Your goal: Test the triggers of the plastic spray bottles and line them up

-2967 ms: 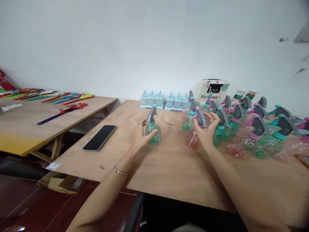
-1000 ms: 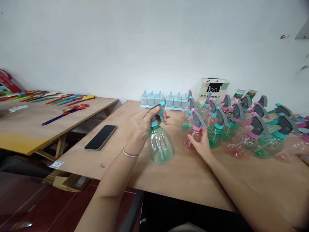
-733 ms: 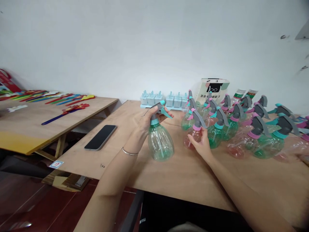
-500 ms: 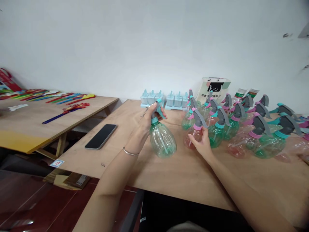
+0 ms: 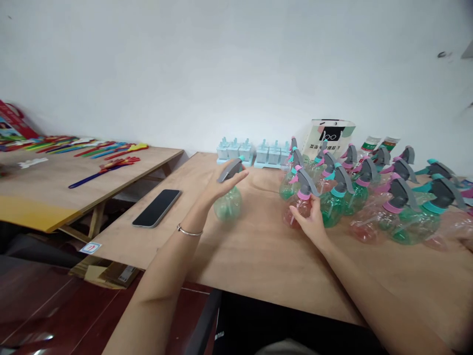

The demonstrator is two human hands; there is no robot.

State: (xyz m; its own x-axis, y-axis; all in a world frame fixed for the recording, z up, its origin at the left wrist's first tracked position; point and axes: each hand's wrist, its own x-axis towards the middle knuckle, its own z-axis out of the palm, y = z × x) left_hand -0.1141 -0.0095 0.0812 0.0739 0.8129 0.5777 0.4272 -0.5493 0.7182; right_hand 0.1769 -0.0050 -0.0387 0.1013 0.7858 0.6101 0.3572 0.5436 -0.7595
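The person's left hand, at the centre of the frame, is at the green spray bottle, its thumb across the neck; the other fingers are hidden behind the grey head, so whether they are closed on it cannot be told. Right of centre, the right hand has thumb and fingers clamped around the pink spray bottle, which is upright on the wooden table. More spray bottles (pink and green mixed) crowd the right side. A phone lies left of centre.
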